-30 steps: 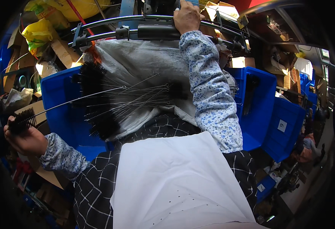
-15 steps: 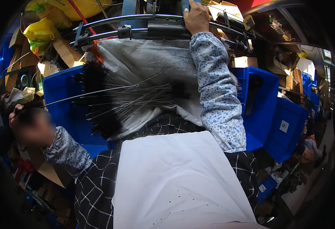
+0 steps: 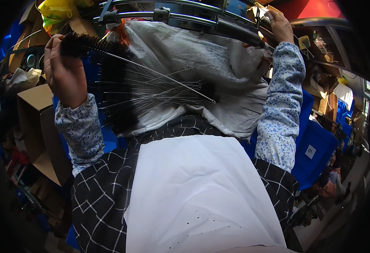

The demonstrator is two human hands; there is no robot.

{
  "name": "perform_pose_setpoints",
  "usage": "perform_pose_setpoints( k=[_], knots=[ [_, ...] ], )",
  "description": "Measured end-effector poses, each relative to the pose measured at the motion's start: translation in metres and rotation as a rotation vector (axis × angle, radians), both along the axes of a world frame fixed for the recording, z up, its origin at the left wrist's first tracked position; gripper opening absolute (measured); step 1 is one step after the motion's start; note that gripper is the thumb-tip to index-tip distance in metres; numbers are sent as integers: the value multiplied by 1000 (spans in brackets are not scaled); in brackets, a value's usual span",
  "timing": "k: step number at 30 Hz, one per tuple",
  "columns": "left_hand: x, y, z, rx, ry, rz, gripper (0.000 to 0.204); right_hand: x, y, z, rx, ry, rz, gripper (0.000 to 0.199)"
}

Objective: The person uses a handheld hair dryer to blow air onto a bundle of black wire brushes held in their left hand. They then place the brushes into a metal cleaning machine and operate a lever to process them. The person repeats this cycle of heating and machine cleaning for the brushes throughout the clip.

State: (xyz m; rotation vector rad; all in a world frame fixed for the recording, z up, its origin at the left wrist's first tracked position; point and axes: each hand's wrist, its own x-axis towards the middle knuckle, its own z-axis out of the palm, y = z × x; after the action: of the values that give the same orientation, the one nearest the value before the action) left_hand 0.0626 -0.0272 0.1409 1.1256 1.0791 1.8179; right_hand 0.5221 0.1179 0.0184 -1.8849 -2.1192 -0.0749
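Raised at the left, my left hand (image 3: 65, 76) grips a black-bristled wire brush (image 3: 79, 45) by its bristle end. Its twisted wire stem slants down to the right and ends in a small loop. Below it, several similar brushes (image 3: 117, 95) lie on a grey cloth (image 3: 180, 46) over my lap, bristles to the left and looped wire ends to the right. My right hand (image 3: 282, 28) is at the right end of a metal-railed machine (image 3: 189, 19), fingers bent inward; what they hold, if anything, is hidden.
Blue plastic bins (image 3: 315, 152) stand at my right, and another lies partly hidden at my left. An open cardboard box (image 3: 44, 126) is beside my left forearm. A yellow bag (image 3: 57, 14) sits at the upper left. The machine's rails cross the far side.
My left hand has risen and come inward with the brush, whose stem now slopes down rightward. My right hand has moved right along the machine. The view has shifted.
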Motion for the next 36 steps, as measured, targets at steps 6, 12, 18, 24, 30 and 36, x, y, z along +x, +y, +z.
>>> perform_pose_setpoints(
  k=[6, 12, 18, 24, 30, 36],
  knots=[
    [20, 4, -8, -165, -80, -181, 19, 17, -123, 65, -638, 782, 159, 34],
    [77, -12, -19, -341, -11, -702, 20, -121, -154, 62, -742, 972, 767, 33],
    [30, -35, -23, -295, 559, -438, 24, -174, -145, 53, -306, 808, 455, 21],
    [-98, -57, -86, -685, 1179, -9, 24, -96, -32, 6, 282, 209, -136, 16],
    [-119, -78, -87, -804, 1000, 47, 23, -99, -20, 3, 334, 114, -95, 16],
    [-118, -79, -91, -896, 740, -7, 20, -92, -15, -2, 316, 182, -18, 17]
  ],
)
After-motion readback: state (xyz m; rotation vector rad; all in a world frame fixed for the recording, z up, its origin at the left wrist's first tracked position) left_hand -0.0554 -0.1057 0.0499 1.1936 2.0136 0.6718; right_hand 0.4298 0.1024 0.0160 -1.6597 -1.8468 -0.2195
